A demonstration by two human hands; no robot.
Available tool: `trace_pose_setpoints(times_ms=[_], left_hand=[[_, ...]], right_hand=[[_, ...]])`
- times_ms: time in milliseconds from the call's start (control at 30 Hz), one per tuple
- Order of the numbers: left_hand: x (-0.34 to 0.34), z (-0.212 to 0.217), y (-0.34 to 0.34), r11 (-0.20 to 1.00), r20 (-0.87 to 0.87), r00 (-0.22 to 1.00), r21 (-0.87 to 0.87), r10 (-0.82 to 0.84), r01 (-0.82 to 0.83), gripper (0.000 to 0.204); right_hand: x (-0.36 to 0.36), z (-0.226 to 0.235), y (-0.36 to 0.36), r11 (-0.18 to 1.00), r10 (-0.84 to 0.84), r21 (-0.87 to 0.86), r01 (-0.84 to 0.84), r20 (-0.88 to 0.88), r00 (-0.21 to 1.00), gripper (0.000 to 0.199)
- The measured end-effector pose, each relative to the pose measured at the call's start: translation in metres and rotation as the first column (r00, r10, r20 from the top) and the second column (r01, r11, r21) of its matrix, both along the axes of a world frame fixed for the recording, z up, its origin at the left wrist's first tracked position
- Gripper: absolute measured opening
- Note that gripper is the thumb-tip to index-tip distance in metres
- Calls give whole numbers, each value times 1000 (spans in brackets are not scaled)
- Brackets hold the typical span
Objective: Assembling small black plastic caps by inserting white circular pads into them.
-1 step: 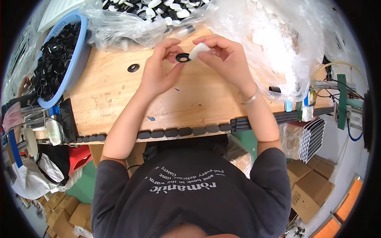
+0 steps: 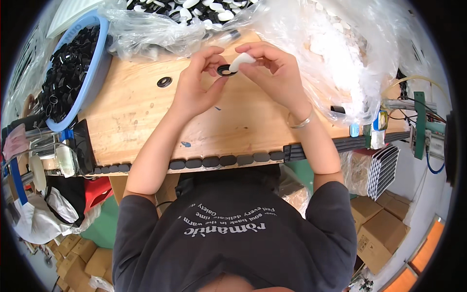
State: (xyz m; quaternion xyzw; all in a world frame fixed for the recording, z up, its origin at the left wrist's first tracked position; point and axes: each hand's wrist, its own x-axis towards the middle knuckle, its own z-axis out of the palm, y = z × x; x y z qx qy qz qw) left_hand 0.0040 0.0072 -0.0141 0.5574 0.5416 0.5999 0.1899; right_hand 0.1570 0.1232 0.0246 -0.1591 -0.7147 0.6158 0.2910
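My left hand [image 2: 198, 83] pinches a black ring-shaped part [image 2: 221, 70] between thumb and fingers, above the wooden table. A smooth white oval piece [image 2: 242, 60] is in the grip of my right hand [image 2: 276, 73]. Its lower left end overlaps the ring's opening; whether the two touch I cannot tell. To the left of my left hand, a second black ring-shaped part [image 2: 164, 82] lies flat on the wood.
A blue tub [image 2: 99, 63] full of black parts stands at the left. Clear plastic bags hold black and white pieces [image 2: 224, 15] at the back and white material [image 2: 335, 63] at the right. Black oval pads [image 2: 227, 160] line the table's front edge [image 2: 146, 151].
The white piece has shifted slightly left and now overlaps the ring's opening more. My right hand has moved left with it; my left hand stays almost still.
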Motion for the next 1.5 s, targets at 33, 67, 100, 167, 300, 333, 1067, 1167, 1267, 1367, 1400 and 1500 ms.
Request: trace_pose_setpoints(times_ms=[33, 67, 100, 167, 300, 333, 1067, 1167, 1267, 1367, 1400, 1500], left_hand=[[1, 2, 0, 1000, -1, 1000, -3, 3, -3, 53], [2, 3, -1, 1000, -6, 1000, -5, -5, 5, 54], [3, 4, -2, 1000, -11, 1000, -7, -13, 13, 54], [2, 5, -3, 1000, 0, 1000, -13, -2, 2, 54], [-1, 10, -9, 995, -17, 1000, -96, -22, 20, 56], [-1, 10, -9, 995, -15, 1000, -96, -18, 17, 56], [1, 2, -3, 992, 126, 984, -9, 126, -126, 9], [1, 2, -3, 995, 61, 993, 2, 97, -97, 7], [4, 0, -4, 999, 84, 995, -27, 48, -46, 7], [2, -4, -4, 996, 184, 980, -73, 73, -60, 7], [1, -4, -4, 991, 261, 959, -100, 115, -92, 7], [0, -7, -4, 992, 296, 953, -125, 71, -36, 11]], right_hand=[[-3, -4, -1, 987, -35, 156, 34, 0, 999, 16], [-5, -8, -2, 949, -68, 308, 66, -6, 998, 16], [-6, -12, -5, 955, -87, 284, 83, 2, 996, 17], [-6, -11, -8, 924, -108, 374, 85, 43, 993, 18], [-7, -10, -12, 880, -137, 469, 76, 97, 986, 22], [-7, -11, -12, 880, -133, 469, 72, 99, 986, 22], [-11, -25, -22, 946, 7, -323, -14, -24, 1000, 21], [-12, -26, -22, 960, 4, -280, -13, -34, 999, 21], [-14, -30, -23, 972, -38, -235, 18, -82, 996, 22], [-18, -26, -25, 966, -128, -243, 85, -167, 978, 27], [-18, -23, -26, 959, -172, -256, 118, -201, 964, 30], [-18, -20, -28, 963, -172, -241, 121, -206, 963, 34]])
